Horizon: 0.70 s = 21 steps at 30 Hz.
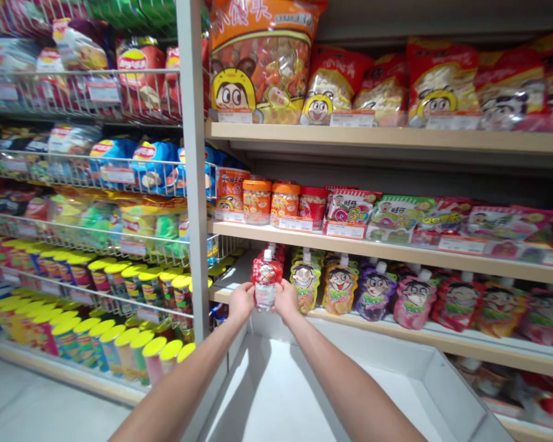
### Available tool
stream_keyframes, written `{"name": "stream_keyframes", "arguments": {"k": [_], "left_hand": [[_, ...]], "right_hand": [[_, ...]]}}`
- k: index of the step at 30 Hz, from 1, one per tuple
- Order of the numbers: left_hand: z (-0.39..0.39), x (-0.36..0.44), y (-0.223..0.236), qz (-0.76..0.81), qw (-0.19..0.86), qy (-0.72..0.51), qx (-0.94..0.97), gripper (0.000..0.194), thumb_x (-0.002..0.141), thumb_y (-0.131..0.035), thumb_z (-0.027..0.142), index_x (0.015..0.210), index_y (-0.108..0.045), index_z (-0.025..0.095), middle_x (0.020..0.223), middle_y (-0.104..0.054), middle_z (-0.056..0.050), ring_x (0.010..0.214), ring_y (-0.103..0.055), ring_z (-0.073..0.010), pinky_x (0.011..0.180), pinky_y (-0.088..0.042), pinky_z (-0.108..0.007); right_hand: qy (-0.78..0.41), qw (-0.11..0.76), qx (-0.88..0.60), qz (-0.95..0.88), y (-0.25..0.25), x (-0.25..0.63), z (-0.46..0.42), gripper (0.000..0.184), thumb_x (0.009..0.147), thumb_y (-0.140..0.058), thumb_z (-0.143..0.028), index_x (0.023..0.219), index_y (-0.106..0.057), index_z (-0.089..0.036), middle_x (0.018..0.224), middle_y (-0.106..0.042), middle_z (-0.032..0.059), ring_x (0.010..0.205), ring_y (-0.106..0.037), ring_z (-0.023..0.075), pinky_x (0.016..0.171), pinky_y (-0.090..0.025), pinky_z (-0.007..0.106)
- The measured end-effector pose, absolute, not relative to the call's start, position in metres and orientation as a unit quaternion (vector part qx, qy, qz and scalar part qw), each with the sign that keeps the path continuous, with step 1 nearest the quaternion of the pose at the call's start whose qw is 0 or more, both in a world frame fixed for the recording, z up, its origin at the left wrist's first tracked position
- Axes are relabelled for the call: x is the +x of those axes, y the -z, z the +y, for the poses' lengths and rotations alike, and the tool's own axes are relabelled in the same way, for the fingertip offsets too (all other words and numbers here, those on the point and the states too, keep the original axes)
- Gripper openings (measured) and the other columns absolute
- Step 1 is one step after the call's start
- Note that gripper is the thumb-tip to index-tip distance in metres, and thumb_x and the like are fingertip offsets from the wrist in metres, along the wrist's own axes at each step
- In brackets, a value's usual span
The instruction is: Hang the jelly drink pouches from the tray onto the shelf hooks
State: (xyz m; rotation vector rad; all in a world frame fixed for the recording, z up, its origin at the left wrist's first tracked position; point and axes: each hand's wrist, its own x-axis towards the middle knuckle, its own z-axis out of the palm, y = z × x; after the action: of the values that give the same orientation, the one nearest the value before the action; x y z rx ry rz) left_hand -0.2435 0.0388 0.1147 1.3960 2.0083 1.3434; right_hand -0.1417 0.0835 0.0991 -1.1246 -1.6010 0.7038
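A red and silver spouted jelly pouch (265,279) with a white cap is held upright at the front of the lower shelf. My left hand (242,302) grips its left edge. On its right edge, my right hand (286,299) is closed in the same way. Behind it, more red pouches (276,252) stand in a row, partly hidden. Just right of my right hand is a yellow-green pouch (305,282), followed by an orange pouch (340,287) and a purple pouch (375,291).
A grey upright post (194,159) separates these shelves from wire racks of chip bags and yellow-lidded cans (152,347) at left. Jars (257,201) and candy bags sit on the shelf above. Below my arms is a white bin-like box (378,350).
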Motion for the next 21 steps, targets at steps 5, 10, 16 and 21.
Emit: {"name": "stream_keyframes", "arguments": {"k": [5, 10, 16, 21], "left_hand": [[0.053, -0.243, -0.113, 0.71, 0.18, -0.479, 0.484, 0.029, 0.072, -0.037, 0.027, 0.085, -0.059, 0.012, 0.072, -0.063, -0.007, 0.068, -0.057, -0.0176, 0.058, -0.042, -0.025], [0.039, -0.231, -0.108, 0.635, 0.213, -0.591, 0.451, 0.034, 0.071, -0.043, 0.024, 0.102, -0.048, 0.012, 0.094, -0.059, -0.009, 0.081, -0.055, -0.0159, 0.068, -0.043, -0.025], [0.004, -0.211, -0.102, 0.541, 0.261, -0.677, 0.426, 0.05, 0.057, -0.061, 0.035, 0.098, -0.044, 0.013, 0.087, -0.059, -0.006, 0.075, -0.055, -0.0145, 0.072, -0.041, -0.026], [-0.01, -0.226, -0.104, 0.503, 0.317, -0.72, 0.359, 0.041, 0.055, -0.059, 0.042, 0.082, -0.053, 0.012, 0.069, -0.059, -0.002, 0.061, -0.055, -0.0136, 0.061, -0.042, -0.026]], "right_hand": [[-0.254, 0.484, -0.512, -0.662, -0.105, -0.138, 0.091, 0.024, 0.074, -0.034, -0.022, 0.076, -0.057, -0.018, 0.058, -0.056, 0.0005, 0.051, -0.048, 0.0119, 0.05, -0.036, 0.022], [-0.192, 0.478, -0.464, -0.721, -0.113, -0.127, 0.069, 0.027, 0.076, -0.033, -0.021, 0.081, -0.059, -0.016, 0.071, -0.06, 0.0057, 0.064, -0.052, 0.0147, 0.061, -0.038, 0.024], [-0.187, 0.483, -0.357, -0.778, -0.099, -0.129, 0.022, 0.034, 0.072, -0.036, -0.01, 0.1, -0.055, -0.016, 0.096, -0.057, 0.0091, 0.089, -0.05, 0.0172, 0.078, -0.038, 0.029], [-0.274, 0.454, -0.32, -0.785, -0.1, -0.124, 0.007, 0.038, 0.067, -0.045, -0.012, 0.104, -0.052, -0.018, 0.099, -0.055, 0.0059, 0.075, -0.054, 0.0132, 0.073, -0.043, 0.027]]}}
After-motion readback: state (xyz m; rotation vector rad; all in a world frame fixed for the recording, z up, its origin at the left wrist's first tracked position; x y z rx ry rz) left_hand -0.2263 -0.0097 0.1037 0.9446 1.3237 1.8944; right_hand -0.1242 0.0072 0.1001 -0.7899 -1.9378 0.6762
